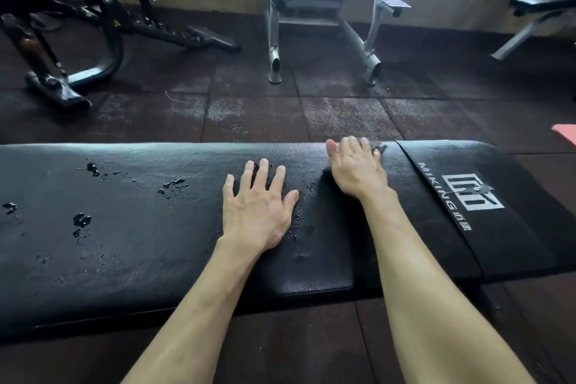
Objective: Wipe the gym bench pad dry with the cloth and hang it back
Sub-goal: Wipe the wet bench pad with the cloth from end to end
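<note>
At the far left, a black adjustable bench frame (62, 50) stands on the dark rubber floor tiles (255, 115), well back from the bench pad (124, 243). A band of bare tile lies between its feet and the pad's far edge. The pad itself runs across the whole view, its left end cut off by the picture edge, its near edge bordering more tile at the bottom.

The left half of the pad carries water droplets (81, 221) in scattered beads and small pools, with more near the far edge. The black cover is glossy and finely grained.

The left hand (257, 212) lies flat on the pad near the middle, fingers straight and spread, holding nothing. Fine droplets sit just right of its thumb.

Beyond it, a silver machine frame (324, 28) stands against the wall, its two feet on the tiles well apart from the pad.

The right hand (358, 165) is at the pad's far edge, blurred, fingers reaching over it. A small grey piece of the cloth (375, 146) shows beside its fingers. Whether the hand presses the cloth flat or grips it, I cannot tell.

Right of that hand a seam crosses the pad, and past it sits a white printed logo (470, 193) reading MIKING. The pad's right end is rounded, with tile beyond. A pink item (565, 134) shows at the right picture edge, and another bench (542, 12) stands farther back.
</note>
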Demonstrator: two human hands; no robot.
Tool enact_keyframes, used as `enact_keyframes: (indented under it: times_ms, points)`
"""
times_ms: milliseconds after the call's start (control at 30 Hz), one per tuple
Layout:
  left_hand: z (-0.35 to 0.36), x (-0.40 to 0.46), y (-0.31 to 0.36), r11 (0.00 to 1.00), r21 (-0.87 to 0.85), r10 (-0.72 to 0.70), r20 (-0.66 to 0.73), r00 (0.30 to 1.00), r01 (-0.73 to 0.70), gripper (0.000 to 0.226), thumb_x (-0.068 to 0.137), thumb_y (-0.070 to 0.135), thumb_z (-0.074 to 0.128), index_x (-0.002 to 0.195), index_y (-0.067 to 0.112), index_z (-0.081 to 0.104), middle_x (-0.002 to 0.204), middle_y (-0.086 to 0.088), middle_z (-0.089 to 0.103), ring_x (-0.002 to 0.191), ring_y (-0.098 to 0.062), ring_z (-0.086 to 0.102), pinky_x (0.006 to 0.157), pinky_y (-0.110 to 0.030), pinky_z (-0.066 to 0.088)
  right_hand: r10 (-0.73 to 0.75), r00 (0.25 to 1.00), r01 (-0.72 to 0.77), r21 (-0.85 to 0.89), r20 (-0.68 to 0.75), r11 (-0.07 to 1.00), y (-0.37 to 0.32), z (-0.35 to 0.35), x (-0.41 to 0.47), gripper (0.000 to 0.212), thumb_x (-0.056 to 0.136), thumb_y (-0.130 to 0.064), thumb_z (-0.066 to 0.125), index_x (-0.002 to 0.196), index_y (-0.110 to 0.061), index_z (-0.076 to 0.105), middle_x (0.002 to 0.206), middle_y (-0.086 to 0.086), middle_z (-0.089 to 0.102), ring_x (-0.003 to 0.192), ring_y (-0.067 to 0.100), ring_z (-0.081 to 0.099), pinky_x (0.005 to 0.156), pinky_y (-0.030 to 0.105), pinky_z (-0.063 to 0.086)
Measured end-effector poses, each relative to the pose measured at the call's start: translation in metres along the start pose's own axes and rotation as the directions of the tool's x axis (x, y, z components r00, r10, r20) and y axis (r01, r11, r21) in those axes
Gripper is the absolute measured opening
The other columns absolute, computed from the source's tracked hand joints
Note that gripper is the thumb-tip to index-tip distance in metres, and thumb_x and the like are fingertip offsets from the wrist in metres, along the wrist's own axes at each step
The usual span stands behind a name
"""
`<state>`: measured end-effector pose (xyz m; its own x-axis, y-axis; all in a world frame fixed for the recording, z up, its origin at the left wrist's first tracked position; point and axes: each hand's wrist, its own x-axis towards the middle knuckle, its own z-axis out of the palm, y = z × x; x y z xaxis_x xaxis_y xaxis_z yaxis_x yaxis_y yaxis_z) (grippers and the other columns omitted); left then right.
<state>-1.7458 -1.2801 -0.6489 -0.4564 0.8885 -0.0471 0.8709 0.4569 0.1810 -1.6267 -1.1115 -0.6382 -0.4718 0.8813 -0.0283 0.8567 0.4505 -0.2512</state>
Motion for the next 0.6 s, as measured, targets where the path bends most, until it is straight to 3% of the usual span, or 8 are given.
enact_keyframes:
  times_ms: [67,167,367,467,600]
  points:
    - [0.001,0.001,-0.001,1.000,0.008,-0.004,-0.003,1.000,0.004,0.064,0.103,0.061,0.015,0.161,0.035,0.008,0.171,0.002,0.000,0.157,-0.021,-0.004,0.125,-0.053,0.001,-0.128,0.992,0.128,0.004,0.002,0.992,-0.009,0.004,-0.013,0.059,0.104,-0.049,0.017,0.146,-0.012,0.035,0.157,0.003,0.031,0.150,0.026,0.018,0.122,0.049,0.013]
    - [0.001,0.000,-0.003,1.000,0.011,-0.001,0.006,1.000,0.001,0.064,0.103,0.061,0.014,0.161,0.036,0.006,0.171,0.003,-0.001,0.157,-0.020,-0.005,0.125,-0.052,0.001,-0.177,0.982,0.178,0.004,-0.066,0.984,0.008,0.004,-0.050,0.052,0.102,-0.031,0.029,0.151,-0.013,0.030,0.160,0.002,0.030,0.149,0.018,0.021,0.123,0.041,0.014]
    - [0.000,0.002,-0.001,1.000,-0.009,-0.003,-0.001,1.000,0.003,0.064,0.102,0.062,0.015,0.161,0.036,0.008,0.171,0.003,-0.001,0.157,-0.019,-0.005,0.125,-0.052,0.001,0.051,0.997,-0.052,-0.021,-0.050,0.998,0.026,-0.006,-0.002,0.046,0.101,-0.034,0.025,0.135,-0.010,0.042,0.151,0.010,0.039,0.143,0.028,0.029,0.119,0.052,0.020]
    - [0.001,0.002,-0.002,1.000,-0.006,-0.006,-0.004,1.000,0.006,0.064,0.102,0.062,0.015,0.160,0.037,0.009,0.171,0.004,0.000,0.157,-0.019,-0.004,0.125,-0.052,0.001,-0.055,0.997,0.055,-0.005,-0.053,0.998,-0.007,0.004,0.008,0.047,0.104,-0.043,0.019,0.122,-0.012,0.049,0.134,0.009,0.051,0.131,0.029,0.040,0.111,0.051,0.029]
    - [0.002,0.002,-0.003,1.000,-0.004,-0.006,-0.006,1.000,0.006,0.063,0.102,0.063,0.016,0.160,0.038,0.010,0.171,0.005,0.001,0.157,-0.018,-0.003,0.125,-0.051,0.002,-0.178,0.977,0.181,0.015,-0.116,0.983,-0.012,0.010,-0.040,0.045,0.103,-0.031,0.030,0.141,-0.010,0.043,0.149,0.006,0.044,0.142,0.023,0.033,0.117,0.044,0.025]
